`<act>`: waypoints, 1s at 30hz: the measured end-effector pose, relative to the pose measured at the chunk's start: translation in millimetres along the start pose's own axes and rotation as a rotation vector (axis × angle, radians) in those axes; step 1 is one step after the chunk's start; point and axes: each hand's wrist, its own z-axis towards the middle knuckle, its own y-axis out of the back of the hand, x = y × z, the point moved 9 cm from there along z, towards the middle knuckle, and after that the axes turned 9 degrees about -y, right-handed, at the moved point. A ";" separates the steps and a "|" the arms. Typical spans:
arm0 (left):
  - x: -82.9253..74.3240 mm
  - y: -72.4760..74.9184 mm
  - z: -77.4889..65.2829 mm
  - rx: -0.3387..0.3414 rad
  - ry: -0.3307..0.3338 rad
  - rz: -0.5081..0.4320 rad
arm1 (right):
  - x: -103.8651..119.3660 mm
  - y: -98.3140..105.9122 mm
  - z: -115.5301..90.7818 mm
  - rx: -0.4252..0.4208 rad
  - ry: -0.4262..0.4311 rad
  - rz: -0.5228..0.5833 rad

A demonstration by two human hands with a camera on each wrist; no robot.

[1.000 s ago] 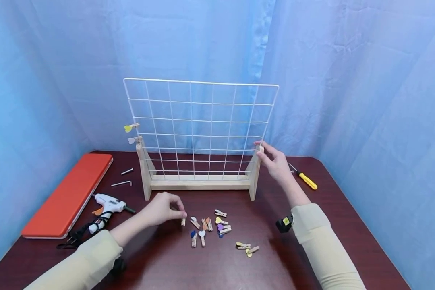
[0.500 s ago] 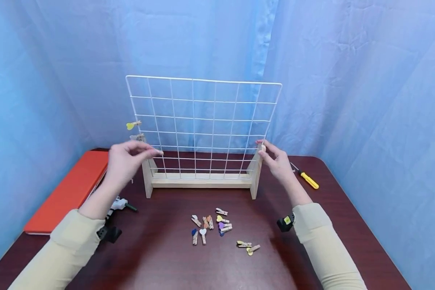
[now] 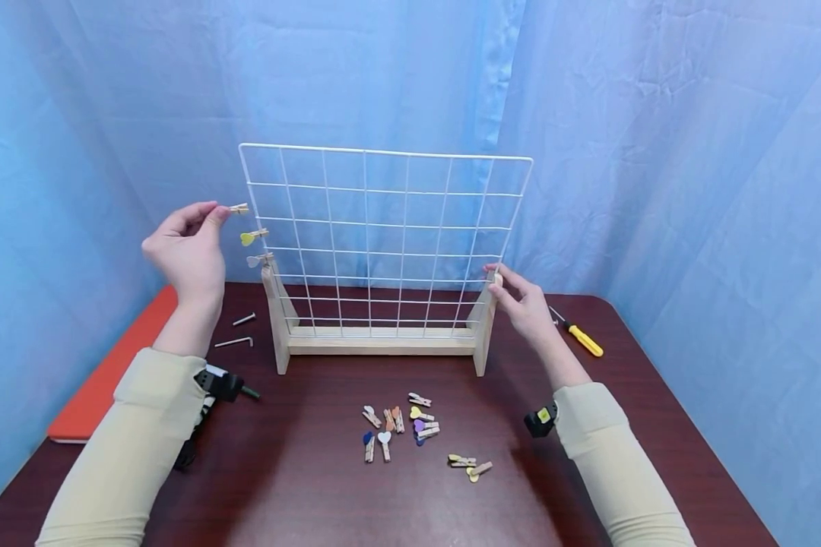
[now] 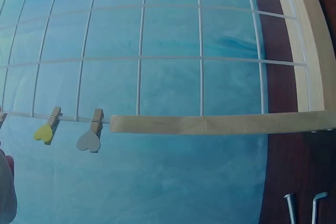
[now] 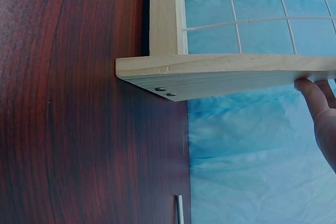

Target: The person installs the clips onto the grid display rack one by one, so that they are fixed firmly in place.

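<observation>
My left hand (image 3: 190, 251) pinches a small wooden clothespin (image 3: 239, 208) between thumb and fingertips, close to the left edge of the white wire grid (image 3: 364, 197). Just below it, a yellow-heart clothespin (image 4: 47, 129) and a white-heart clothespin (image 4: 90, 137) are clipped on that edge. The fingers cover the rear of the held clothespin. Across the grid, my right hand (image 3: 528, 305) grips the top of the right wooden upright (image 5: 220, 77), thumb in front and fingers behind. The wooden stand (image 3: 381, 349) holds the grid upright on the table.
Several heart clothespins (image 3: 385, 443) lie scattered on the dark table (image 3: 328, 494) before the stand. At the left are a red case (image 3: 119, 353), a bolt (image 3: 244, 319), a hex key (image 3: 235, 342) and a partly hidden glue gun. A yellow screwdriver (image 3: 584, 340) lies right.
My left hand has lifted a clothespin from the table and carried it up and left to the grid's left edge. My right hand stays on the upright.
</observation>
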 end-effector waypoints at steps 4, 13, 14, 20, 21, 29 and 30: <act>6.5 -1.0 2.6 -0.057 0.022 -0.004 | -0.8 -0.6 -0.3 0.004 -0.002 0.004; 14.1 -13.9 -0.3 -0.048 0.070 -0.001 | -2.5 -0.5 0.6 0.013 -0.034 0.008; 14.8 -15.1 -1.1 -0.045 0.075 -0.001 | -2.5 -0.7 0.8 0.014 -0.034 0.015; 13.7 -17.8 -4.9 -0.029 0.081 0.004 | -3.7 -2.4 2.5 0.023 -0.015 0.043; 12.8 -17.8 -5.3 -0.021 0.077 0.011 | -3.8 -2.6 2.5 0.023 -0.012 0.043; 8.4 -14.9 -9.2 0.073 -0.023 0.091 | -4.1 -3.3 1.3 0.020 -0.025 0.025; 6.6 -15.1 -11.9 0.089 -0.062 0.107 | -4.2 -3.2 1.3 0.019 -0.029 0.024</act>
